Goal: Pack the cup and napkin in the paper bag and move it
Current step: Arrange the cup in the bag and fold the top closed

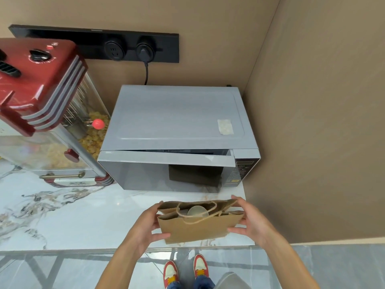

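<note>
A brown paper bag [195, 228] with twine handles stands upright near the front edge of the marble counter [73, 215]. Inside its open top I see the pale rim of a cup [196, 211]. The napkin is not visible. My left hand [148, 226] grips the bag's left side, thumb on the front, fingers behind. My right hand [249, 222] holds the bag's right side in the same way.
A grey microwave [177, 142] with its door slightly ajar stands right behind the bag. A red popcorn machine [41, 105] is at the left. A beige wall [312, 142] closes off the right. The counter's front edge lies just below the bag.
</note>
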